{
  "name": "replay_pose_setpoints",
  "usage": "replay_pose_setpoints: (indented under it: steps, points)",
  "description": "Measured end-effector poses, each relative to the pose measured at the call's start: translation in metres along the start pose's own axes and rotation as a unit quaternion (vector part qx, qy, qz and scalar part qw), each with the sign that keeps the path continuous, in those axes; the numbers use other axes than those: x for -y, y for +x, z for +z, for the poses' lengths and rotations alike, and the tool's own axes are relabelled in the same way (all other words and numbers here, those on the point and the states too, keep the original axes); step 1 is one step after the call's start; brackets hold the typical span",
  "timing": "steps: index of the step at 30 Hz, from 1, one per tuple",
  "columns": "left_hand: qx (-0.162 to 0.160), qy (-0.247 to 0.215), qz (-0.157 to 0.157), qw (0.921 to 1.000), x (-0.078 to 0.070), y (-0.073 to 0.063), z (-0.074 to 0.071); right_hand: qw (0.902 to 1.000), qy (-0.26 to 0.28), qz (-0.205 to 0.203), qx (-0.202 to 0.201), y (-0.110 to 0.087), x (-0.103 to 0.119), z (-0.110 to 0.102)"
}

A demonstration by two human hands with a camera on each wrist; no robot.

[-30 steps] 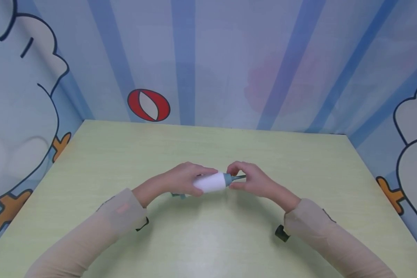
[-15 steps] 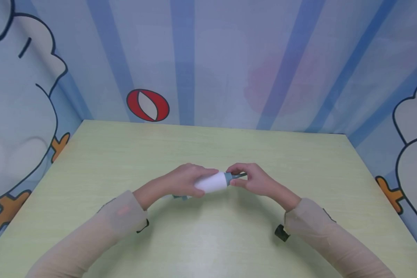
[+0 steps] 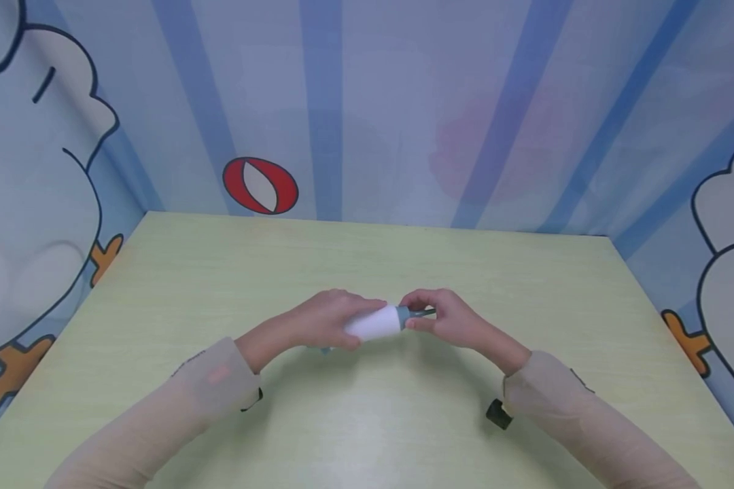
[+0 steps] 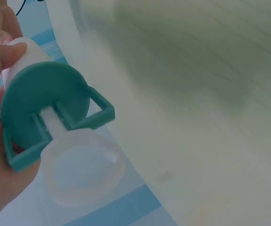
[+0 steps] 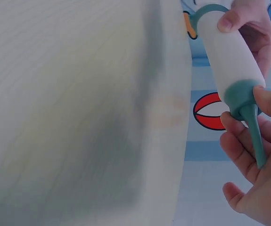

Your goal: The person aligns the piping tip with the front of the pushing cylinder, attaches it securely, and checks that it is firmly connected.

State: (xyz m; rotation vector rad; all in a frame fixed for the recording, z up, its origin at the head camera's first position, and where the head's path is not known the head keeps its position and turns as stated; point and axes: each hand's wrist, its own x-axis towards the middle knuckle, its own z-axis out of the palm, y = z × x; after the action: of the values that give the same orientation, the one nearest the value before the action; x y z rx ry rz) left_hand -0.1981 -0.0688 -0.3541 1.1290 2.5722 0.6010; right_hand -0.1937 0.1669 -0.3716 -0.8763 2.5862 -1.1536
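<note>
A large plastic syringe (image 3: pixel 376 323) with a white barrel is held above the table, lying nearly level in the head view. My left hand (image 3: pixel 324 318) grips the barrel, its thumb across the white side. Behind that hand, the left wrist view shows the teal flange (image 4: pixel 45 92) with its side loops, and a translucent ring handle (image 4: pixel 119 162) on the plunger. With thumb and fingers, my right hand (image 3: pixel 455 318) pinches the teal collar (image 5: pixel 242 92) at the front end. The tapered teal nozzle (image 5: pixel 255 141) points toward the right palm. The barrel's contents cannot be seen.
A pale yellow-green table (image 3: pixel 367 421) lies beneath both hands. Around its back and sides stand blue striped walls (image 3: pixel 391 102) with cartoon prints, including a red and white ball (image 3: pixel 260 185). A black strap piece (image 3: pixel 499 414) hangs below the right sleeve.
My right fingers have moved in from around the nozzle to pinch the collar. Both hands and the syringe have shifted very slightly; less of the teal rear part shows behind my left hand.
</note>
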Motion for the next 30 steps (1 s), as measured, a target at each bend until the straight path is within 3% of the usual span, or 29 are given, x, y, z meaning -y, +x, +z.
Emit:
replay_pose_setpoints:
  steps: [4,7,12,18,25,30]
  points:
    - [0.005,-0.003,-0.012,0.9999,0.002,0.002,-0.004,0.9921,-0.105,-0.060,-0.034,-0.001,0.002,0.000]
    - [0.008,-0.013,-0.020,0.9997,0.002,0.004,-0.006,0.9839,-0.151,-0.071,-0.063,-0.002,0.004,0.000]
    - [0.014,-0.008,-0.008,0.9998,0.001,0.006,-0.006,0.9881,-0.122,-0.058,-0.072,-0.001,0.006,-0.001]
    - [0.018,-0.001,-0.008,0.9998,0.003,0.008,-0.002,0.9948,-0.067,-0.052,-0.055,0.000,-0.001,0.002]
    - [0.012,0.032,-0.053,0.9980,0.018,0.024,0.000,0.9964,-0.069,0.031,-0.039,0.018,-0.014,0.009]
    - [0.013,0.075,-0.059,0.9953,0.032,0.041,0.002,0.9918,-0.099,0.074,-0.031,0.035,-0.028,0.012]
